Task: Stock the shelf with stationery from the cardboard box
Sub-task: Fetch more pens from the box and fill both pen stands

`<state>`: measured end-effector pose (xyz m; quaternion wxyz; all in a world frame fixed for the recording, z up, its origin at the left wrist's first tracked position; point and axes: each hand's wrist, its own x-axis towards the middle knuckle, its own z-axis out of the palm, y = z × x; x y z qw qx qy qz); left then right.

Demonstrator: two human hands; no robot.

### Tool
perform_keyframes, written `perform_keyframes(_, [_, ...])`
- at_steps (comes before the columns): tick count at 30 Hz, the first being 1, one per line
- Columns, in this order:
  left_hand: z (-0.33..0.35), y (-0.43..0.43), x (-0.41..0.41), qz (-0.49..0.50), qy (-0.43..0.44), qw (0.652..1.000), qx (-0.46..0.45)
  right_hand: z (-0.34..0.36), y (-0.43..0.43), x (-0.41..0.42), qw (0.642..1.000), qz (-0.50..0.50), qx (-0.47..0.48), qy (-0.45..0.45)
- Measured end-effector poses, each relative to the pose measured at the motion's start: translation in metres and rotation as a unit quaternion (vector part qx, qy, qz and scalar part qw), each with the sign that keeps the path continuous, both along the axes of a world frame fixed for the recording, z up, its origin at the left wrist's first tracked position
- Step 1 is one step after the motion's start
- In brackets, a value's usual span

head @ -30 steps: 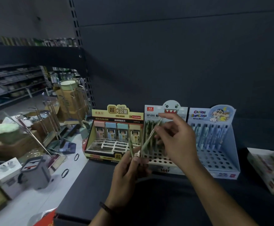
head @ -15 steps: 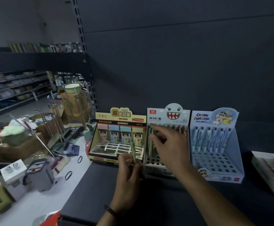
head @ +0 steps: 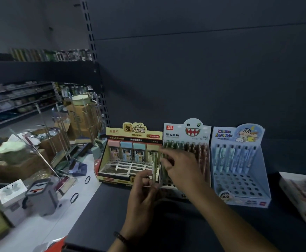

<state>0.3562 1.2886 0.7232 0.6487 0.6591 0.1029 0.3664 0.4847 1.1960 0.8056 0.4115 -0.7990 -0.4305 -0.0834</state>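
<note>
Three display boxes stand in a row on the dark shelf point(head: 101, 220): a yellow lead-refill box point(head: 134, 132), a white pen box with a shark face point(head: 192, 131), and a blue cartoon pen box point(head: 239, 179). My left hand point(head: 141, 197) holds a green pen point(head: 154, 164) upright in front of the yellow box. My right hand point(head: 183, 171) reaches over the left side of the white box, its fingertips pinching a green pen among the row standing in the rack. That hand hides much of the rack.
A flat packet box point(head: 301, 195) lies at the shelf's right end. Left of the shelf, the floor holds a grey mop bucket point(head: 41, 199), a white carton point(head: 10, 193), cardboard boxes point(head: 17, 166) and metal stands. Other stocked shelves run along the far left.
My right hand came down from chest height with a pen and now sits low at the white box's rack. My left hand stayed put with its green pen.
</note>
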Motion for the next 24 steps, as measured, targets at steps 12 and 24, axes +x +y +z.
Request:
perform_keyframes(12, [0.001, -0.005, -0.001, 0.008, -0.012, 0.999, 0.033, 0.002, -0.021, -0.011, 0.988, 0.066, 0.111, 0.079])
perform_keyframes(24, [-0.015, -0.002, 0.008, 0.147, 0.105, 0.937, 0.299, 0.027, -0.030, 0.013, 0.992, -0.041, 0.116, 0.014])
